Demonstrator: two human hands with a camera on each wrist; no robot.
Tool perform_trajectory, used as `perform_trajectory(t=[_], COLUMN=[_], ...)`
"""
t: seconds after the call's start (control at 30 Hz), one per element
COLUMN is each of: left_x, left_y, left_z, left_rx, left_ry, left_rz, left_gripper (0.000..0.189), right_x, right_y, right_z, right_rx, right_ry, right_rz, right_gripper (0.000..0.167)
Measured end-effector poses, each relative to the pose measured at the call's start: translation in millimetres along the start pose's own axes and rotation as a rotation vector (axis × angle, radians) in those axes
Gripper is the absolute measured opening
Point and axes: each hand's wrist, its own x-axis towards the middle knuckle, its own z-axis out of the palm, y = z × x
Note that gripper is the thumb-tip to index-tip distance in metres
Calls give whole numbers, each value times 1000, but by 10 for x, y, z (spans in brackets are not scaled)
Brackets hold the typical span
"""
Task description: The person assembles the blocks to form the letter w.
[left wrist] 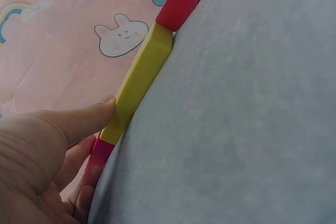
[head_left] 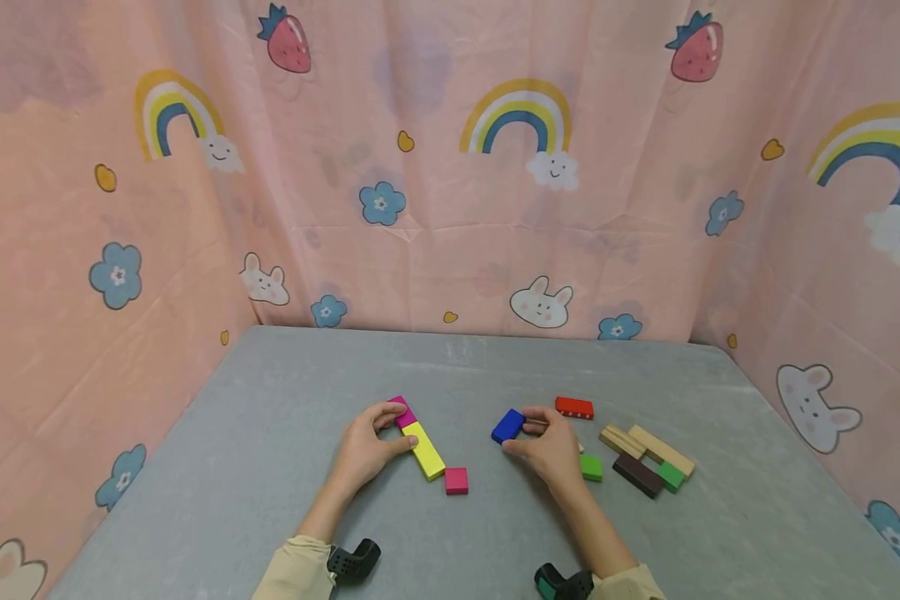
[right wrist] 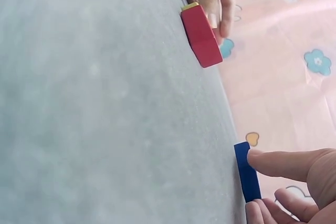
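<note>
My left hand (head_left: 365, 443) lies along a slanted row of blocks. Its thumb presses the yellow block (head_left: 424, 452), while its fingers curl at the magenta block (head_left: 402, 412) at the row's far end. A pinkish-red square block (head_left: 456, 481) meets the yellow block's near corner. To the right, my right hand (head_left: 551, 450) pinches a blue block (head_left: 508, 426) between thumb and fingertips, low over the table. The right wrist view shows the blue block (right wrist: 247, 171) from the side, thumb at one end and fingers at the other.
A red block (head_left: 574, 407) lies beyond my right hand, and a light green block (head_left: 591, 467) sits partly behind it. Farther right, wooden sticks (head_left: 662, 450), a dark brown block (head_left: 637, 475) and a green block (head_left: 672, 476) lie together. A patterned pink curtain (head_left: 450, 250) surrounds the grey table (head_left: 270, 500).
</note>
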Motion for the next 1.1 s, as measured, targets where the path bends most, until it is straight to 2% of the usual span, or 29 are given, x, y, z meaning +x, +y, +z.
perform_trajectory(t=[1.1], left_x=[3], left_y=[-1], left_z=[7], left_rx=[5], left_ry=[1], left_rz=[8], left_gripper=[47], right_x=[34], right_y=[4], right_z=[32], right_rx=[-52], right_ry=[-25], right_rz=[-21], right_gripper=[61])
